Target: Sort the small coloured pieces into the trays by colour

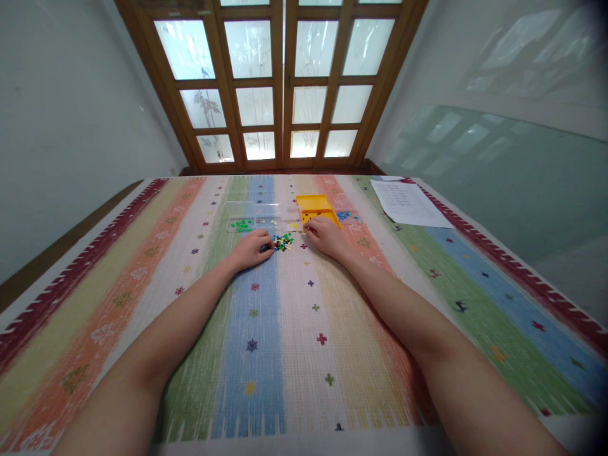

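Note:
A small mixed pile of tiny pieces, green, yellow, blue and dark, lies on the striped tablecloth between my hands. My left hand rests at the pile's left edge, fingers curled in toward the thumb; what they hold, if anything, is too small to make out. Just in front of a yellow box is my right hand, its fingertips pinched together and covering part of the box's near side. Dark bits lie inside that box. Whether a piece sits in the right pinch cannot be seen.
Left of the yellow box stands a clear box with green pieces and pale ones. Yellow pieces lie in a clear section beside it, blue pieces to the right. A printed paper sheet lies at the far right, before wooden glazed doors.

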The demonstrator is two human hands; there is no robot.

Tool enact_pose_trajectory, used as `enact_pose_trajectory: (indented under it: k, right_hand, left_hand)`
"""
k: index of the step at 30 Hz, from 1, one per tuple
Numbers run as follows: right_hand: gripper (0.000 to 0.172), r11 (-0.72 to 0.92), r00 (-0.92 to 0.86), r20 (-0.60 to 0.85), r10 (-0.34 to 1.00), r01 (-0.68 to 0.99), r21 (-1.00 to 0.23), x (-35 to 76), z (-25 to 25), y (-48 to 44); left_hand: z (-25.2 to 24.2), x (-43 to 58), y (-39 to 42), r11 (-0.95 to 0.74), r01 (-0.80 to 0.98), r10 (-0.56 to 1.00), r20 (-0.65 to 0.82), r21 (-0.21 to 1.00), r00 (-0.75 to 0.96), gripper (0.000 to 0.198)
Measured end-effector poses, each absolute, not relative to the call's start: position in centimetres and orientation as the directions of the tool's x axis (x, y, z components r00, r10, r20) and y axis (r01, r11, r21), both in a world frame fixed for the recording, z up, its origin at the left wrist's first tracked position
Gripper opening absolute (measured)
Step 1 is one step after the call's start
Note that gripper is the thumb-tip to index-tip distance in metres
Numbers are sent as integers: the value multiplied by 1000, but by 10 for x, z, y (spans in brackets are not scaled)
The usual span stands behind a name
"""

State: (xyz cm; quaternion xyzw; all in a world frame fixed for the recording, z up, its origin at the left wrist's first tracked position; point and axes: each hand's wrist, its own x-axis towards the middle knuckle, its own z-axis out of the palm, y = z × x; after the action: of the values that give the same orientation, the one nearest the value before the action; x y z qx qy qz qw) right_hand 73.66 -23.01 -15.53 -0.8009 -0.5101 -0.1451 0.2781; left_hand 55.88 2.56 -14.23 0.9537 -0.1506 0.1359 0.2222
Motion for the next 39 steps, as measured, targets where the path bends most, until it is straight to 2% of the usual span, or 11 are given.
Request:
enact_pose_trajectory:
  k: [17, 22, 28, 39]
  right_hand:
    - [18, -306, 423, 507, 751, 903, -300, 737, -156, -229]
    - [17, -305, 419, 492, 763, 905, -297, 735, -154, -229]
    - [18, -301, 410, 471, 781, 908, -291, 733, -154, -228]
    - [20, -302, 395, 446, 803, 915, -266, 732, -153, -227]
  left_hand:
    - [-145, 561, 25, -886, -326, -200, 365, 329, 909, 15]
    - [-142, 565, 36, -927, -137, 29, 431, 350, 902, 15]
    - [-150, 570, 74, -872, 146, 375, 444, 468, 814, 21]
    - [-153, 569, 94, -832, 280, 508, 454, 479, 732, 26]
